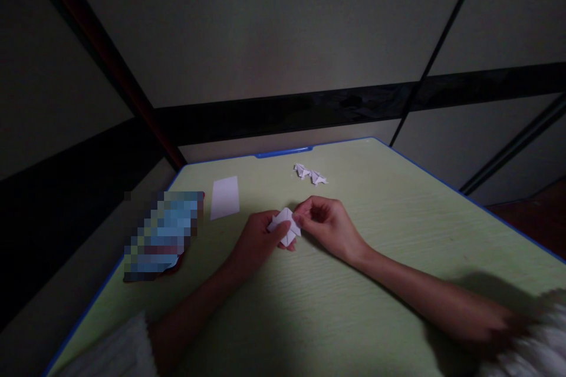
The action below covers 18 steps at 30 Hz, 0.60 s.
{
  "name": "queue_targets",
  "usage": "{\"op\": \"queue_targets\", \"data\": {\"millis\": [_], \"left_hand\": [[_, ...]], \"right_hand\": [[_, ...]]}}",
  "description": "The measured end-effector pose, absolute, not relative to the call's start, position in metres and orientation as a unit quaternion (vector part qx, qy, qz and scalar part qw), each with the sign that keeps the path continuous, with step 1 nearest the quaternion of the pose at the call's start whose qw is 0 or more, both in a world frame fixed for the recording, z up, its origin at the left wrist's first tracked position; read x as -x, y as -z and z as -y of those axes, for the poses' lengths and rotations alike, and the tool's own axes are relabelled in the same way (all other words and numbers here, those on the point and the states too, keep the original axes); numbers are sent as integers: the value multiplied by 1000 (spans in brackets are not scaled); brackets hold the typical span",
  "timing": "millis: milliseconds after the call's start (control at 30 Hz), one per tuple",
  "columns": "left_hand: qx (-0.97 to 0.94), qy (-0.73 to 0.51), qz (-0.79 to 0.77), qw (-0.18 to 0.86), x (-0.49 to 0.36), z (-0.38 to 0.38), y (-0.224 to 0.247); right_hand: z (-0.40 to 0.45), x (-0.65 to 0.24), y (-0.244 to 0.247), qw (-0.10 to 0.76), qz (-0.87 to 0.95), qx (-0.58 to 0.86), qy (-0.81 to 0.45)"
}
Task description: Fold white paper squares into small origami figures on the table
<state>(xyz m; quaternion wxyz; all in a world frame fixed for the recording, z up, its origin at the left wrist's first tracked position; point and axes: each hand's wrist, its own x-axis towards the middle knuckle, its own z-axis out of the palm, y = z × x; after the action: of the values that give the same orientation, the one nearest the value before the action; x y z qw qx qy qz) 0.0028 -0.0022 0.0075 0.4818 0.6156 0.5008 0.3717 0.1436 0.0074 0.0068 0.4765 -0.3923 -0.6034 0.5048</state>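
Between my hands is a small piece of folded white paper (286, 219), creased into a roughly diamond-shaped form with flaps. My left hand (262, 237) grips it from the left, thumb on top and fingers underneath. At its right edge my right hand (328, 221) pinches a corner between thumb and forefinger. Beyond the hands, two small folded paper figures (317, 177) lie close together on the table. A flat white sheet of paper (225, 197) rests to the left of my left hand.
The pale green table (380, 188) has a blue edge and a blue handle-like strip (284, 152) at the back. A blurred-out blue object (165, 235) with a dark red edge lies at the left. Cabinet panels (274, 29) rise behind the table.
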Motion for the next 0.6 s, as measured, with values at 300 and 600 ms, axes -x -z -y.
{"op": "queue_targets", "data": {"millis": [300, 600], "left_hand": [[-628, -363, -490, 484, -2, 2, -9], [-594, -382, -497, 504, -3, 1, -8]], "right_hand": [[-9, -144, -5, 477, 606, 389, -504], [-9, -144, -6, 477, 609, 390, -500]]}}
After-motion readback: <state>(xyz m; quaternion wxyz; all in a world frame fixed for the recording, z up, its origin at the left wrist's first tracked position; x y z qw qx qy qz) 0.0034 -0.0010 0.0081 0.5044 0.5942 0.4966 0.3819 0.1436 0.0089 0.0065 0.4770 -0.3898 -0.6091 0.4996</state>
